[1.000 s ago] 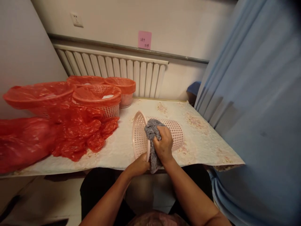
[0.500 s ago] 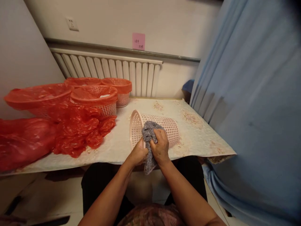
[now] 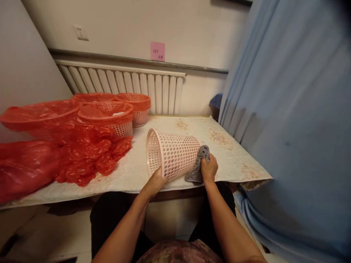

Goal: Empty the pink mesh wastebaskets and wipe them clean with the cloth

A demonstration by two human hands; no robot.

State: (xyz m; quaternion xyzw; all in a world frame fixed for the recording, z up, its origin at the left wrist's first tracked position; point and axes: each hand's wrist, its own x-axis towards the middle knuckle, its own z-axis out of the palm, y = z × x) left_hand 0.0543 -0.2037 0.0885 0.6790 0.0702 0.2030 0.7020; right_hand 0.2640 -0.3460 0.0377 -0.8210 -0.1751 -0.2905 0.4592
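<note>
Basket position: pink plastic basket [image 3: 171, 155] lies on its side on the surface [image 3: 137, 171], close to the front edge and right before the person.
Basket axis: long axis runs left to right, tilted slightly away; the open mouth faces left and toward the viewer, the narrower closed base points right.
Basket look: pale pink, tapered like a small bin, its wall pierced all over with round holes, a solid band at the rim; it appears to hold nothing.
Hands apart: one sits at each end of the basket, so the basket lies between them.
Left hand: left hand [image 3: 155, 182] grips the lower rim at the mouth end, fingers curled under it, steadying the basket.
Right hand: right hand [image 3: 209, 168] is closed on a grey cloth [image 3: 197, 166] and presses it against the base end of the basket.
Nearer hand: both touch the basket; the right meets it through the cloth, the left bare.
Cloth look: grey, speckled, bunched, hanging down to the surface beside the base.
Surroundings: red plastic bags [image 3: 82, 153] lie heaped to the left; lined baskets [image 3: 109, 117] stand behind them; a blue curtain [image 3: 287, 128] hangs at right.
</note>
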